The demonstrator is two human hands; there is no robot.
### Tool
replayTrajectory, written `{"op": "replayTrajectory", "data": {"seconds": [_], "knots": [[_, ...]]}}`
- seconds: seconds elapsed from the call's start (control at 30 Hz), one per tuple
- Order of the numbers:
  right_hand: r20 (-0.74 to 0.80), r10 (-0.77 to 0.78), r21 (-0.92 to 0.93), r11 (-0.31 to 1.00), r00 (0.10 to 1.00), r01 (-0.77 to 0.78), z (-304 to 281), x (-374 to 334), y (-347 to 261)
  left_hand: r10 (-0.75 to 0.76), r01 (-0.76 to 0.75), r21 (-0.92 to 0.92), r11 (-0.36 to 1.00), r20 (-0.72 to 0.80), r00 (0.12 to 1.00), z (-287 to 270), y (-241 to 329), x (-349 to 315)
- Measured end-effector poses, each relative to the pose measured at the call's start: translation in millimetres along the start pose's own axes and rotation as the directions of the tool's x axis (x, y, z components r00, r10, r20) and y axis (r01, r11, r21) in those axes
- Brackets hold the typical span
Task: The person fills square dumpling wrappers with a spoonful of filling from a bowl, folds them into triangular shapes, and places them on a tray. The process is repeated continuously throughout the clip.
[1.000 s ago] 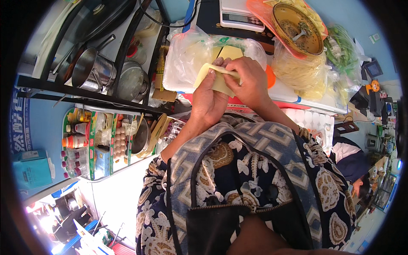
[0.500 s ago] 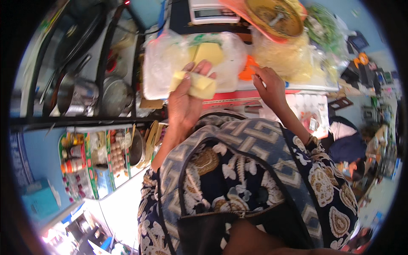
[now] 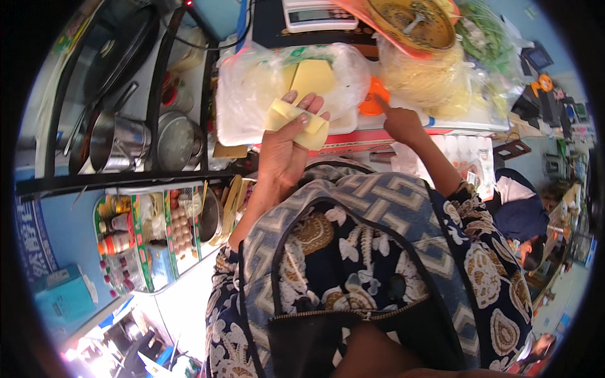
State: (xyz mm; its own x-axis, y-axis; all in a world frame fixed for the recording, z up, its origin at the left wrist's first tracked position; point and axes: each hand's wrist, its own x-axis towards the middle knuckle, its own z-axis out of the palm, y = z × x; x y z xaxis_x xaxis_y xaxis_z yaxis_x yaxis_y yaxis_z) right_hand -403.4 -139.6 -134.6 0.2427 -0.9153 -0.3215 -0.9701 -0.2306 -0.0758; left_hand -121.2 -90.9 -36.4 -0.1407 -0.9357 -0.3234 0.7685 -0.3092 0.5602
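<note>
My left hand is closed on a pale yellow dough wrapper, which lies partly folded over in the palm with the thumb pressing on it. What is inside the fold, if anything, I cannot make out. Just beyond that hand, a stack of similar yellow wrappers rests on clear plastic over a white tray. To the right, my right hand holds nothing. Its index finger stretches onto a small round orange dish or lid, while the other fingers are curled.
At the back stand a white digital scale and an orange-rimmed bowl of brownish filling with a spoon. Bags of yellow noodles and greens sit at right. A rack with pots is on the left; another person is at far right.
My right hand has turned and lowered its index finger onto the orange dish. My left hand still holds the wrapper, with little change. The whole view has shifted slightly.
</note>
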Motion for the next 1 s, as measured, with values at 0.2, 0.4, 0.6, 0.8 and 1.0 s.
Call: {"op": "replayTrajectory", "data": {"seconds": [0.2,0.4,0.6,0.8,1.0], "knots": [[-0.013,-0.094,-0.033,0.995,0.995,0.094,-3.6,0.3,-9.4,0.153,-0.138,0.126,0.982,-0.122,0.981,-1.1,-2.2,-3.8],[-0.051,-0.097,-0.068,0.993,0.994,0.093,-27.2,-13.3,-13.8,0.212,-0.193,0.130,0.973,-0.154,0.965,-2.2,-2.1,-3.6],[-0.362,-0.346,0.259,0.855,0.866,0.450,-115.5,-55.8,-88.2,0.175,-0.177,-0.013,0.984,-0.123,0.977,1.3,0.5,-1.3],[-0.357,-0.653,-0.084,0.734,0.667,0.674,-120.8,-45.2,-109.6,0.149,-0.152,-0.039,0.988,-0.066,0.987,11.6,7.7,-8.2],[-0.362,-0.725,-0.278,0.683,0.586,0.675,-127.4,-29.4,-82.3,0.135,-0.138,-0.022,0.990,-0.094,0.986,7.8,12.4,-14.8]]}}
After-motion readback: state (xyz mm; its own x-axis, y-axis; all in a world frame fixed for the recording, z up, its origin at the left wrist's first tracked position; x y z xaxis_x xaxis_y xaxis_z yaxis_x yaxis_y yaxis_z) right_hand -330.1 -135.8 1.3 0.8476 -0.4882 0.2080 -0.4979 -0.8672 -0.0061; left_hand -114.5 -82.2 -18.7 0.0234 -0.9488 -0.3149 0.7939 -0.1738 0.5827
